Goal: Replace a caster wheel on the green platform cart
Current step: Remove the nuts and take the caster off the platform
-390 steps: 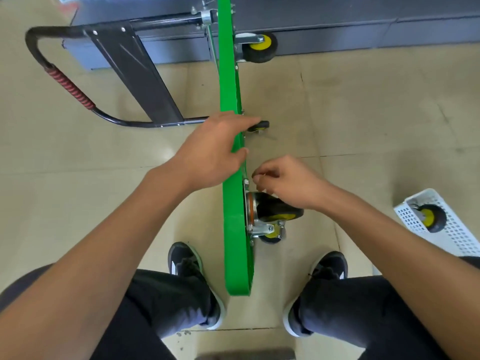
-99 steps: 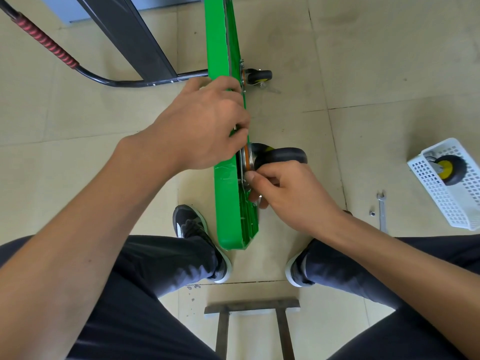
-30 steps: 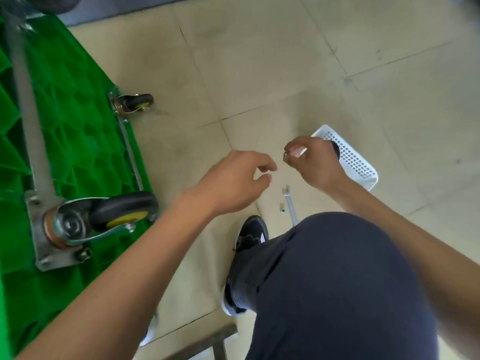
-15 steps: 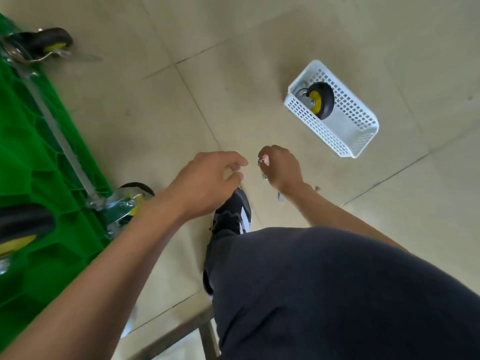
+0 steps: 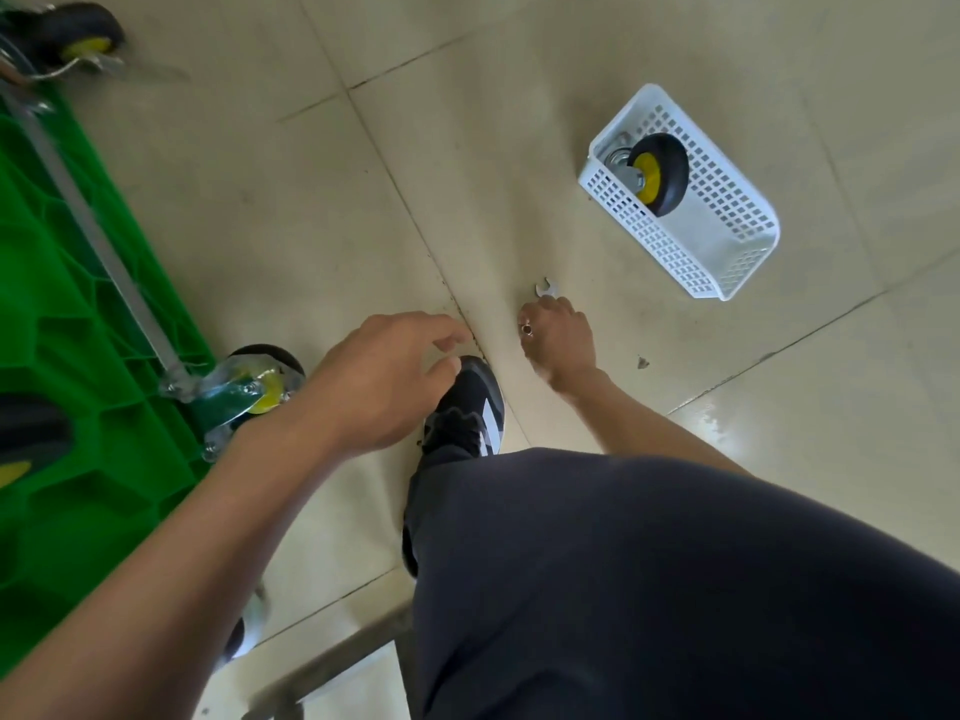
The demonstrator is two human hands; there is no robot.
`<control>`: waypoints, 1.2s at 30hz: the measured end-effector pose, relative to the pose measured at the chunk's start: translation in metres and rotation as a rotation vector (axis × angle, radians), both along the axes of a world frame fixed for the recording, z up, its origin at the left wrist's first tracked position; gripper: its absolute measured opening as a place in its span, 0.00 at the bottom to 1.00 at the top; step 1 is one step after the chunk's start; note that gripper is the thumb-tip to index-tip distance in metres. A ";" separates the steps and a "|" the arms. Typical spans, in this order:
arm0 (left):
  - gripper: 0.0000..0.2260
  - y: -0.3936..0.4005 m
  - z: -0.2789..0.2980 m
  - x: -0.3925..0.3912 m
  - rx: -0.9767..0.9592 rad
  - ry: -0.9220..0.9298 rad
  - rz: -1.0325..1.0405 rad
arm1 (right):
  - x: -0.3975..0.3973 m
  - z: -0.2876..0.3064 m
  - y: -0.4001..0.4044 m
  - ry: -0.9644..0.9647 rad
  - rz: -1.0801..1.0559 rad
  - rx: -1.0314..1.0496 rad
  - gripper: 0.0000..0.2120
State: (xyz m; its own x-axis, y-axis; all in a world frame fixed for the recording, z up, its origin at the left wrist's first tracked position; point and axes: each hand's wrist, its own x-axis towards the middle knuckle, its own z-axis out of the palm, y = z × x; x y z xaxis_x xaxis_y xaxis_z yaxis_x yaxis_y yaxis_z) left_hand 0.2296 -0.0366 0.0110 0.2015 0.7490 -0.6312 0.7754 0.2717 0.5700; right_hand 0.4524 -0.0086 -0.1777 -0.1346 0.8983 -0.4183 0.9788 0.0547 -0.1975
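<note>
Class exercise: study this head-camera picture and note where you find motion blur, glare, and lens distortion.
Head view: the caster on the green cart and the far cart wheel are smeared by motion blur; the spare wheel in the white basket is sharp; glare whitens the floor tile past the right hand; wide-angle distortion enlarges the dark trouser leg.

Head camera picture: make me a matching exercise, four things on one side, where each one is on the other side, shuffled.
Things:
1. spare caster wheel
2. wrench
3. small nut
4. left hand

Places:
A. pinched in the right hand
B. in the air above the black shoe
C. inside the white basket
D. on the floor, at the right hand's fingertips

Pairs: 1-C, 2-D, 3-A, 4-B
</note>
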 end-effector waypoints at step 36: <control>0.15 -0.102 0.251 -0.233 0.653 0.547 -0.146 | -0.254 0.427 0.024 0.562 0.517 0.019 0.06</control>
State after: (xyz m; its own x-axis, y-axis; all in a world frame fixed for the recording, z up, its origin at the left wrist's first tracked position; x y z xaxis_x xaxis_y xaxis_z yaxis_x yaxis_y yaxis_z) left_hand -0.0035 -0.1386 0.2619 0.1179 0.9858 -0.1200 0.9880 -0.1042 0.1141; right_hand 0.1987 0.0158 0.2492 -0.7278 0.6697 -0.1477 0.5805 0.4871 -0.6525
